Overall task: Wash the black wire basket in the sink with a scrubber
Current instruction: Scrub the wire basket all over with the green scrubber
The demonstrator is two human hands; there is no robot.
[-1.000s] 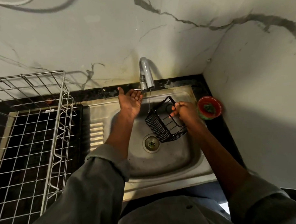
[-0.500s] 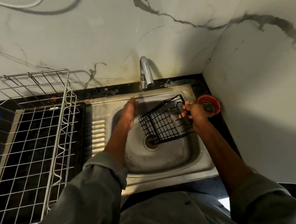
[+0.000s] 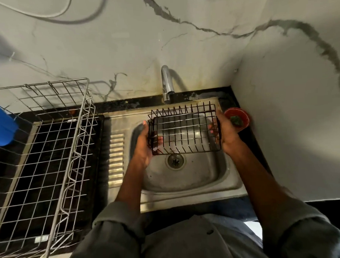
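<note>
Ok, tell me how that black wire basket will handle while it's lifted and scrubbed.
The black wire basket looks rigid: its welded grid keeps its shape between the left hand and right hand. Probably light, being mostly gaps. Thin wet-looking wires may slip, so gripping both ends seems wise.

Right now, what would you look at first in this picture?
First, the black wire basket, held over the sink between the left hand and right hand, just below the tap. Next, the big silver wire rack on the left, and a small red bowl in the right corner.
</note>
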